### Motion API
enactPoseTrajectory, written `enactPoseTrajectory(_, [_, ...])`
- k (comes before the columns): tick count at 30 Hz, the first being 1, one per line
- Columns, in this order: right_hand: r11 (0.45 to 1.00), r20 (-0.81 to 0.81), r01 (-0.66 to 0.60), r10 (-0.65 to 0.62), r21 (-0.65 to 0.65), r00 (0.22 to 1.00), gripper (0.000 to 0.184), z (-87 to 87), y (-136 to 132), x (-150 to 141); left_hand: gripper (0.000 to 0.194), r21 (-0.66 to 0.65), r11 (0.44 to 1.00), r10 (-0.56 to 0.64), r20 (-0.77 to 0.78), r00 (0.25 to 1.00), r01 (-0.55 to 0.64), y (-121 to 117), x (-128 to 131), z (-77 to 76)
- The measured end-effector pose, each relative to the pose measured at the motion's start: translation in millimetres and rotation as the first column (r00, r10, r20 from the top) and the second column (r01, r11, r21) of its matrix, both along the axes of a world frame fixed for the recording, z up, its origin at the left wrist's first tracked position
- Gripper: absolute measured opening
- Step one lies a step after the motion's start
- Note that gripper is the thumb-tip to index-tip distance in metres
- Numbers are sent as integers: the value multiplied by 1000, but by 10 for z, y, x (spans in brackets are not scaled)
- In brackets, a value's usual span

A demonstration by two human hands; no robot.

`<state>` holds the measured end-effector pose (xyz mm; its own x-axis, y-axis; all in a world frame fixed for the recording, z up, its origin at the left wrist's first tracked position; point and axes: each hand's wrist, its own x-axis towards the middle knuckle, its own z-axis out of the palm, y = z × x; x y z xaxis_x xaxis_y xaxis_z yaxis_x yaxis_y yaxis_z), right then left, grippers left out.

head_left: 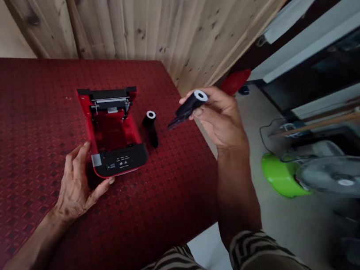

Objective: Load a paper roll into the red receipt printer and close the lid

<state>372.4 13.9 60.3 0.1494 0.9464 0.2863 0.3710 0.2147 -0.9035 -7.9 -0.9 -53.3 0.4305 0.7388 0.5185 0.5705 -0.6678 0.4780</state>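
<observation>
A red and black label printer [120, 161] stands on the table with its lid [107, 96] raised, showing a red inner bay. Around its front left corner my left hand [74, 183] is gripping it, fingers at the side and thumb along the front edge. My right hand [220, 116], lifted over the table's right edge, pinches a black ribbon roll [192, 103] with a white core end and a loose dark tail. Another black ribbon roll [149, 119] is on the table just right of the printer.
The red patterned table [22, 112] meets a wooden plank wall [137, 20] at the back. On the floor side, to the right, are a green bucket [277, 175], a fan [343, 181] and a red object [235, 82]. A cable hangs near the fan.
</observation>
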Motion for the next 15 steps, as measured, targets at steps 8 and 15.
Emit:
enactPoseTrajectory(8, [986, -18, 54, -57, -156, 998, 49, -915, 654, 386, 107, 60, 998, -4, -44, 999, 6, 15, -6, 14])
enactPoseTrajectory(15, [994, 174, 38, -20, -100, 985, 39, -1255, 751, 417, 107, 29, 999, -11, -43, 999, 12, 18, -8, 37])
